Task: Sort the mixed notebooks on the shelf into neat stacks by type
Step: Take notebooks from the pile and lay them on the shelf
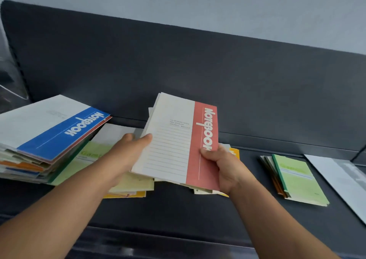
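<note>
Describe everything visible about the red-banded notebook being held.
The red-banded notebook is a thin paper booklet: cream cover with ruled lines and small print, a red band down its right side lettered NOTEBOOK in white. It is held tilted above yellow notebooks, left hand gripping its left edge, right hand pinching the red band.

Both bare forearms reach forward and upward, the left forearm (pixel 65 205) coming in from the lower left and the right forearm (pixel 277 219) from the lower right, converging toward the middle. The left hand (pixel 130 150) grips the left edge of a red-banded notebook (pixel 174 140), thumb on top and fingers tucked beneath. The right hand (pixel 223 165) pinches its right edge, thumb pressed on the cover, fingers curled under.
</note>
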Demonstrator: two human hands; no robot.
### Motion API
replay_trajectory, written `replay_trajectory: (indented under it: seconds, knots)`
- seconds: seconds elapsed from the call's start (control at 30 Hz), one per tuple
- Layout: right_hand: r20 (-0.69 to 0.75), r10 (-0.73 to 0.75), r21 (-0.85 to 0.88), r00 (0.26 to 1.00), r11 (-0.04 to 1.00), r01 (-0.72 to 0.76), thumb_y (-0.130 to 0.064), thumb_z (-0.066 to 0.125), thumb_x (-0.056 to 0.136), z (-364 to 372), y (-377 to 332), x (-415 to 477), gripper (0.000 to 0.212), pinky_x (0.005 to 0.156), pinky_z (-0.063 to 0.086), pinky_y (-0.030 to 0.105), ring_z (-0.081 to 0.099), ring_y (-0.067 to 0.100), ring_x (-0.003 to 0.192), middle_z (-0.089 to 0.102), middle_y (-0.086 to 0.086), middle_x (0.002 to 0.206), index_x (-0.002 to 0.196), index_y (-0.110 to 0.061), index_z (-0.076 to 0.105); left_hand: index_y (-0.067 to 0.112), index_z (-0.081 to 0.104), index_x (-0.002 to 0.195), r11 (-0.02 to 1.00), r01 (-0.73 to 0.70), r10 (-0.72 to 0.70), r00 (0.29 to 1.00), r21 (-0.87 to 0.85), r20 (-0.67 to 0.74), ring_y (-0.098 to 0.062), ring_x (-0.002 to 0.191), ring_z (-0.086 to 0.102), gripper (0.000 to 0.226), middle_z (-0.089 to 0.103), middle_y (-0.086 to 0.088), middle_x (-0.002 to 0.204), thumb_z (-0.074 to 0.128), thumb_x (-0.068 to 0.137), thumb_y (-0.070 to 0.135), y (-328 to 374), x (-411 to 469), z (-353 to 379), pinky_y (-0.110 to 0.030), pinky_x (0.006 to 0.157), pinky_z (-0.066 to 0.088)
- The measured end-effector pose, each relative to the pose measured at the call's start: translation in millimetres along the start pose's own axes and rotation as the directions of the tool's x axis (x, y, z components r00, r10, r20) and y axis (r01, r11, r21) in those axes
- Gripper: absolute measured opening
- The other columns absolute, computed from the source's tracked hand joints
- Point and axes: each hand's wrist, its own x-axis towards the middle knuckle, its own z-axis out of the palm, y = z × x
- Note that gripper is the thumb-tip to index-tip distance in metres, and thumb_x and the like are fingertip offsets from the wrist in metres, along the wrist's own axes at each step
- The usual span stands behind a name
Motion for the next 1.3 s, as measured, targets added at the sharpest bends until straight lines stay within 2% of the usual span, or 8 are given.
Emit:
replay_trajectory:
  seconds: [0.17, 0.27, 0.37, 0.6, 0.7, 0.97, 1.13, 1.3]
  knots:
    - [-0.029, -0.035, 0.027, 0.999, 0.999, 0.036, -0.005, 0.056, 0.094, -62, -19, -25, 0.02, 0.075, 0.057, 0.045, 0.073, 0.025, 0.08, 0.076, 0.007, 0.097, 0.109, -0.017, 0.062, 0.01, 0.067, 0.113, 0.904, 0.188, -0.026, 0.921, -0.383, 0.39, -0.032, 0.1, 0.068, 0.031, 0.072, -0.013, 0.108, 0.048, 0.097, 0.028, 29, -18, 59, -0.047, 0.088, 0.051]
    - [-0.095, -0.087, -0.059, 0.992, 0.995, 0.082, -0.005, 0.057, 0.094, -113, -32, -39, 0.021, 0.068, 0.059, 0.041, 0.074, 0.023, 0.079, 0.076, 0.005, 0.098, 0.111, -0.017, 0.06, 0.008, 0.065, 0.116, 0.888, 0.183, 0.004, 0.914, -0.422, 0.405, -0.031, 0.096, 0.07, 0.028, 0.072, -0.014, 0.109, 0.049, 0.096, 0.021, 37, -29, 114, -0.043, 0.076, 0.056]
    - [-0.209, -0.157, -0.116, 0.965, 0.984, 0.135, -0.005, 0.066, 0.089, -173, -49, -52, 0.031, 0.065, 0.06, 0.041, 0.074, 0.026, 0.085, 0.076, 0.006, 0.102, 0.117, -0.016, 0.058, 0.012, 0.064, 0.119, 0.875, 0.202, 0.006, 0.904, -0.44, 0.427, -0.034, 0.1, 0.069, 0.028, 0.071, -0.015, 0.11, 0.05, 0.096, 0.02, 43, -43, 177, -0.048, 0.083, 0.053]
    - [-0.306, -0.117, -0.134, 0.945, 0.988, 0.079, -0.007, 0.064, 0.091, -314, -81, -78, 0.018, 0.062, 0.058, 0.037, 0.073, 0.024, 0.075, 0.076, 0.008, 0.091, 0.108, -0.008, 0.061, 0.02, 0.068, 0.112, 0.859, 0.249, -0.014, 0.885, -0.448, 0.465, -0.027, 0.091, 0.072, 0.044, 0.073, -0.007, 0.107, 0.038, 0.099, 0.048, 64, -69, 317, -0.037, 0.067, 0.054]
    - [-0.321, -0.05, -0.096, 0.946, 0.995, 0.02, -0.007, 0.061, 0.092, -364, -88, -90, 0.017, 0.056, 0.057, 0.033, 0.073, 0.023, 0.073, 0.076, 0.007, 0.093, 0.11, -0.01, 0.063, 0.018, 0.065, 0.12, 0.856, 0.266, -0.041, 0.89, -0.443, 0.454, -0.028, 0.095, 0.071, 0.036, 0.073, -0.008, 0.108, 0.042, 0.1, 0.039, 63, -75, 361, -0.038, 0.07, 0.053]
    - [-0.353, -0.065, -0.245, 0.933, 0.969, -0.025, -0.005, 0.059, 0.094, -440, -98, -103, 0.021, 0.075, 0.058, 0.045, 0.072, 0.029, 0.089, 0.075, 0.007, 0.103, 0.112, -0.015, 0.064, 0.021, 0.066, 0.112, 0.914, 0.174, -0.021, 0.923, -0.367, 0.384, -0.029, 0.096, 0.069, 0.022, 0.073, -0.007, 0.105, 0.051, 0.098, 0.012, 64, -89, 420, -0.041, 0.071, 0.055]
    - [-0.483, -0.193, -0.521, 0.854, 0.847, -0.103, -0.01, 0.063, 0.092, -477, -111, -106, 0.014, 0.077, 0.058, 0.044, 0.071, 0.029, 0.084, 0.073, 0.007, 0.097, 0.105, -0.014, 0.063, 0.023, 0.065, 0.112, 0.929, 0.126, -0.012, 0.95, -0.347, 0.311, -0.029, 0.097, 0.067, 0.023, 0.072, -0.008, 0.107, 0.05, 0.099, 0.012, 64, -86, 416, -0.041, 0.071, 0.055]
    - [-0.505, -0.336, -0.826, 0.795, 0.457, -0.331, -0.01, 0.062, 0.085, -499, -113, -97, 0.011, 0.069, 0.054, 0.034, 0.066, 0.024, 0.077, 0.07, 0.006, 0.087, 0.095, -0.008, 0.065, 0.024, 0.065, 0.112, 0.936, 0.092, -0.003, 0.967, -0.341, 0.254, -0.028, 0.096, 0.067, 0.023, 0.072, -0.007, 0.106, 0.052, 0.098, 0.012, 66, -83, 410, -0.039, 0.07, 0.054]
